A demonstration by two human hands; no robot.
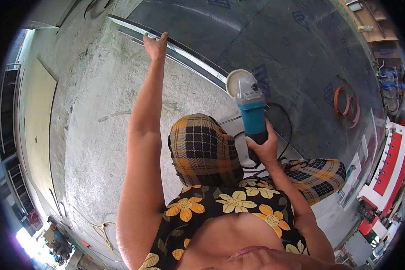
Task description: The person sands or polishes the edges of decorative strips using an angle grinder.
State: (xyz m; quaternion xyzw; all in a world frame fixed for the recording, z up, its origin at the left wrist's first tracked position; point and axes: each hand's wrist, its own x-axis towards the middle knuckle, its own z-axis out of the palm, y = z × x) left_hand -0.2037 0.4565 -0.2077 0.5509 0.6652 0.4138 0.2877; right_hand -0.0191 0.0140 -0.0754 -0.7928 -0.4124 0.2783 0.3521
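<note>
My left hand (155, 46) is closed over a long, straight metal bar (191, 57), thumb and fingers spread along its near side. The bar runs diagonally, lying along the border between bare concrete and dark sheeting. My right hand (266, 147) is wrapped round the black rear body of a teal angle grinder (254, 118). A pale round disc (233, 84) at the grinder's head overlaps the right end of the bar in this view. The palm side of my right hand is hidden.
Dark sheets (297, 63) with blue printed marks cover the floor ahead. A black cord (289, 118) loops beside the grinder. An orange coiled strip (343, 102) lies at right, near a red and white rack (387, 168). A tan board (38, 135) leans at left.
</note>
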